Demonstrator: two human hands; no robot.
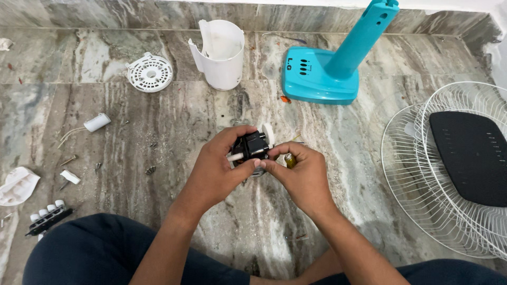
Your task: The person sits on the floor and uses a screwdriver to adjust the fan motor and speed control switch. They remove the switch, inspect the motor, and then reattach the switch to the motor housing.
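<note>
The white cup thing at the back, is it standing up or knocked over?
Standing up. The white plastic housing sits upright on the marble floor, its open top facing up, with one side cut away. Nothing props it up.

Marble floor (158, 121), grey-green veined, carrying:
- Turquoise fan base (319, 74) with slanted column, far right of centre.
- White plastic housing (221, 53), upright, open-sided, just left of the base.
- White round vented cover (150, 73), flat, left of the housing.
- White wire fan guards (422, 174), right edge, black oval panel (470, 158) lying on them.
- White capacitor (96, 122) with leads.
- Black switch block (47, 217) with white buttons, near left.
- Scattered screws (150, 170).
</note>
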